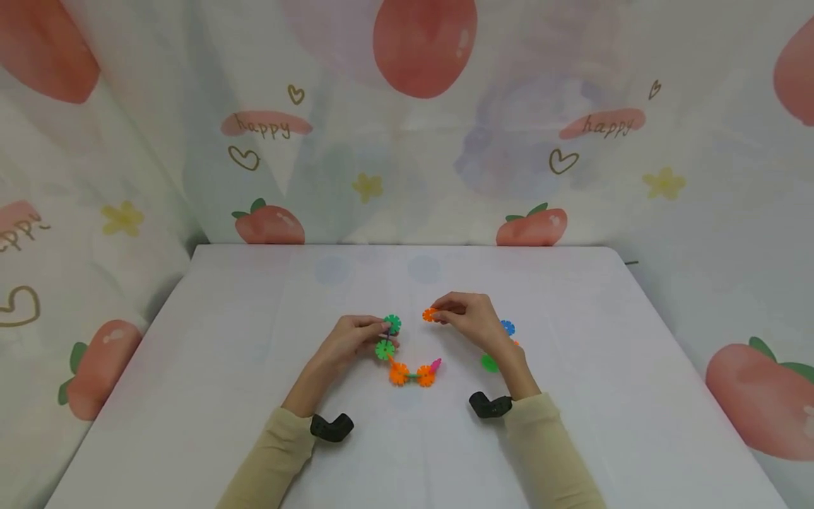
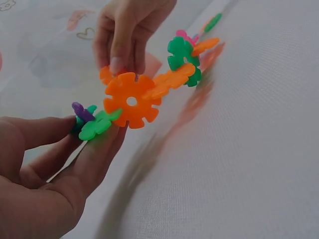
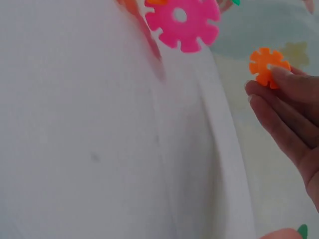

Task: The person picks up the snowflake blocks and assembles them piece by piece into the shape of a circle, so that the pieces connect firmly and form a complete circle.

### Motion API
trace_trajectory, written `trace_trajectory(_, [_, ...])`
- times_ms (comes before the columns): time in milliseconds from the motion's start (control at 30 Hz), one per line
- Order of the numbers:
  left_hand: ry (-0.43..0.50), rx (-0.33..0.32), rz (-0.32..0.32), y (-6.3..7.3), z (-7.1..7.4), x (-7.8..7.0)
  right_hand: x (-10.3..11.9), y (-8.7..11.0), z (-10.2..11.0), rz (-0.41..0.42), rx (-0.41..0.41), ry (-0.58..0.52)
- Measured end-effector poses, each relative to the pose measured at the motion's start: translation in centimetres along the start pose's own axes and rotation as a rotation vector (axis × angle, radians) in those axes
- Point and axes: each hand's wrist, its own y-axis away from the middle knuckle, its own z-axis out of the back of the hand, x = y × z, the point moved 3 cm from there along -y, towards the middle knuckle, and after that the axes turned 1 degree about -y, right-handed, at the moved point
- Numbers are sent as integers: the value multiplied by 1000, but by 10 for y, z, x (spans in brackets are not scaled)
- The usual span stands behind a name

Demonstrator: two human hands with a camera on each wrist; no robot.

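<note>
My left hand (image 1: 340, 341) pinches the green end of a curved chain of notched plastic snowflake discs (image 2: 130, 102). Green, purple, orange and pink discs are slotted into one another at angles along it. The chain's pink disc (image 3: 184, 30) shows large at the top of the right wrist view. Opposite the chain's green end, my right hand (image 1: 473, 322) pinches a single orange snowflake disc (image 3: 261, 63) between thumb and fingers. A small gap separates that disc from the chain in the head view.
Beside my right wrist lie a blue disc (image 1: 508, 327), a green disc (image 1: 489, 363) and a bit of orange, partly hidden by the forearm. The white table (image 1: 254, 297) ends at a fruit-print curtain (image 1: 407, 155). Each wrist wears a black device (image 1: 332, 428).
</note>
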Motion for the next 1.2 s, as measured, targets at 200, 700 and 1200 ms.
trace_trajectory(200, [16,-3,0,-2,-2,4,10,0,-18,37,50,-17])
trace_trajectory(700, [39,33,-10,0,-2,4,9,-2,-37,88,45,-31])
trace_trajectory(1200, [109,65,-2,-1,-7,5,11,-5,-37,102,64,-136])
